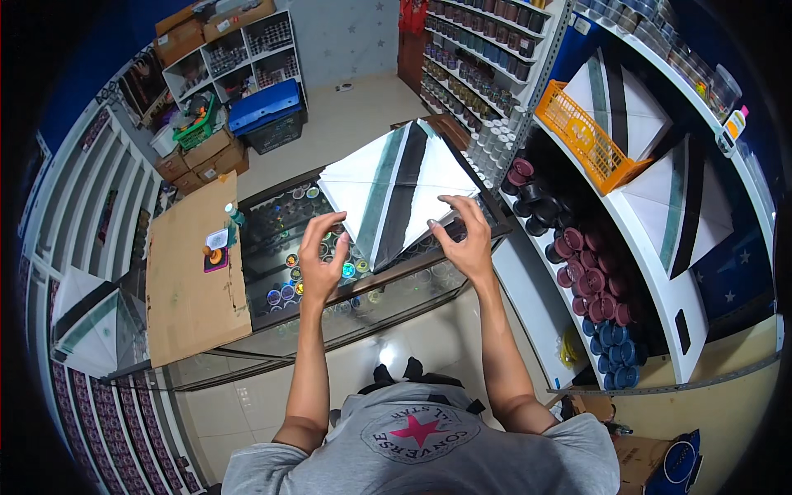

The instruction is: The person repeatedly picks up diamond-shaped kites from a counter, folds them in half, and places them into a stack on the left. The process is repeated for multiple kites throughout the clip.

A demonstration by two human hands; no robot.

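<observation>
A white diamond-shaped kite-like sheet (433,173), with one green and one black stripe, lies on the glass display case (365,286). It seems to be a stack of thin sheets. My left hand (323,250) hovers by its lower left edge, fingers apart and curved, holding nothing. At the lower right edge is my right hand (463,232), its thumb and fingers spread around the sheet's border; whether the fingertips touch it is unclear. Round holographic discs show through the glass under and beside the sheet.
Cardboard (192,278) covers the case's left part, bearing a wooden-handled stamp (212,255), a pink-edged ink pad (216,265) and a small bottle (234,213). Similar striped sheets (680,204) stand on the right shelf near an orange basket (585,136). More sheets (93,322) stand at left.
</observation>
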